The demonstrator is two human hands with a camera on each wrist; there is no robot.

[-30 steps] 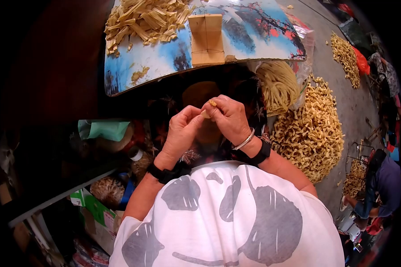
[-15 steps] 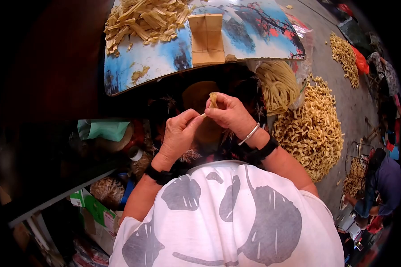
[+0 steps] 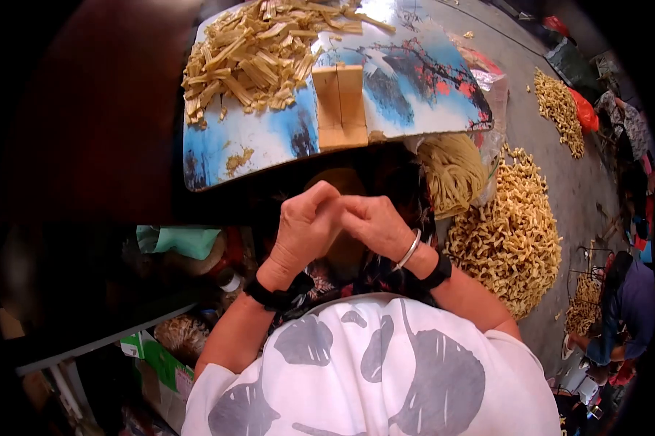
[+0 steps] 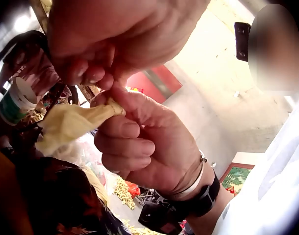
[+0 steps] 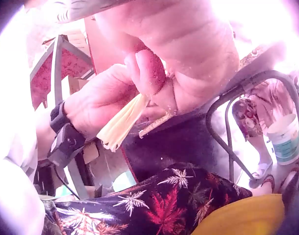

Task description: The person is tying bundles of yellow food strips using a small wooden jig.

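Observation:
A pale yellow strip (image 4: pixel 73 125), which looks like tofu skin, is bunched narrow at the hands and fans out at its loose end. My right hand (image 3: pixel 378 225), with a bracelet at its wrist, pinches the strip's gathered part between thumb and forefinger in the left wrist view. My left hand (image 3: pixel 305 225) meets it fingertip to fingertip, fingers curled in at the same spot. From the right wrist view, the fanned end (image 5: pixel 122 122) hangs below the fingers beside a thinner, browner end (image 5: pixel 157 125). The middle of the strip is hidden by the fingers.
Ahead is a painted tabletop (image 3: pixel 269 156) with a heap of cut strips (image 3: pixel 262 58) and a wooden stand (image 3: pixel 342 109). Long strips (image 3: pixel 454 174) lie in plastic at the right, beside a big pile of small knotted pieces (image 3: pixel 505 240). Another person (image 3: pixel 629 305) sits far right.
The hands drew slightly apart with the strip stretched between them, then came together again, hiding it from the head view. The head view has tilted, so the table sits lower in it.

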